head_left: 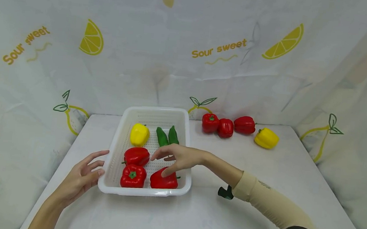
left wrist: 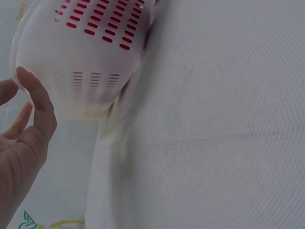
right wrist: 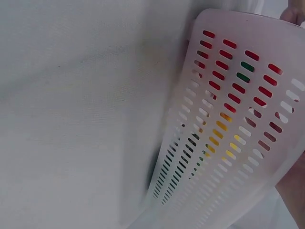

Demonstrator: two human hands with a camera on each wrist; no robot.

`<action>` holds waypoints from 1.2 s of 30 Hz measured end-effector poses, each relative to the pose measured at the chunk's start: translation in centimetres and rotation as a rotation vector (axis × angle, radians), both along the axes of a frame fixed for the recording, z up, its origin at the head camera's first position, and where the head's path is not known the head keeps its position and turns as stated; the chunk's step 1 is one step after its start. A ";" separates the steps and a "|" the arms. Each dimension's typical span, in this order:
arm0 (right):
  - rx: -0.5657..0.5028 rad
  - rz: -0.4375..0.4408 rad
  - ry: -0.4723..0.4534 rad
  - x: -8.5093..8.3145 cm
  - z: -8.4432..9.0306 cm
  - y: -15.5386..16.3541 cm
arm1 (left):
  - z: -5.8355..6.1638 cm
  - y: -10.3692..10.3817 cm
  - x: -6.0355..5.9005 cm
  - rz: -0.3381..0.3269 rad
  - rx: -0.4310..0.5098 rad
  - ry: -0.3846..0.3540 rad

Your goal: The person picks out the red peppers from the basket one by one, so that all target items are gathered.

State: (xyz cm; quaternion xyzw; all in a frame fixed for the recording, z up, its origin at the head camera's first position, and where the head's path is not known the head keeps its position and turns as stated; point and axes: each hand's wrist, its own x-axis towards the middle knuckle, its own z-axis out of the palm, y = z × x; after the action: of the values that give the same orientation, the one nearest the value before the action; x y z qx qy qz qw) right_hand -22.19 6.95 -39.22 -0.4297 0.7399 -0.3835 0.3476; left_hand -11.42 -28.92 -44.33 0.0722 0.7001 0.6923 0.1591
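Three red peppers (head_left: 226, 126) and a yellow pepper (head_left: 266, 138) lie in a row at the back of the white surface (head_left: 254, 208) (near a lemon-printed backdrop (head_left: 208, 58)).

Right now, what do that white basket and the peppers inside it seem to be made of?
The white basket looks like moulded plastic, smooth and slightly translucent: rows of even slots pierce its walls, and colours glow through them in the right wrist view. The red pepper and yellow pepper are very glossy and uniform, which hints at plastic replicas, though real waxy skin cannot be ruled out.
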 end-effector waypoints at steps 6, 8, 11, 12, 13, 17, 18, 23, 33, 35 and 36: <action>0.025 0.063 -0.036 -0.3 0.0 -0.6 | 0.0 0.0 0.0 0.006 -0.004 0.001; 0.037 0.091 -0.047 -0.5 -0.1 -0.8 | 0.0 0.0 0.0 0.006 -0.006 0.002; 0.068 0.122 -0.044 -0.8 -0.5 -1.2 | 0.0 0.0 -0.1 0.001 0.001 0.002; 0.079 0.130 -0.040 -0.9 -0.6 -1.4 | 0.0 0.0 -0.1 -0.003 0.006 0.002; 0.092 0.136 -0.038 -1.0 -0.7 -1.5 | 0.0 0.0 -0.1 -0.005 0.009 0.003; 0.148 0.173 -0.044 -1.4 -1.2 -2.1 | 0.0 -0.1 -0.1 -0.011 0.017 0.004; 0.162 0.188 -0.052 -1.5 -1.3 -2.2 | 0.0 -0.1 -0.1 -0.010 0.016 0.004; 0.235 0.247 -0.074 -2.0 -1.5 -2.6 | 0.0 -0.1 -0.1 -0.002 0.005 0.003; 0.360 0.315 -0.051 -2.1 -1.3 -3.0 | 0.0 -0.1 -0.1 -0.001 0.004 0.004; 0.368 0.322 -0.041 -2.1 -1.3 -3.1 | 0.0 0.0 -0.1 0.001 0.005 0.001; 0.370 0.324 -0.040 -2.1 -1.3 -3.1 | 0.0 0.0 0.0 0.002 0.005 -0.001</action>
State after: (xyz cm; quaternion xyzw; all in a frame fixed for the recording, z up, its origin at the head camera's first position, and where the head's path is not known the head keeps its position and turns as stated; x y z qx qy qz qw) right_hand -24.28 3.88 -40.50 -0.4639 0.7120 -0.1892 0.4920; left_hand -11.45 -28.96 -44.33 0.0716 0.6983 0.6943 0.1586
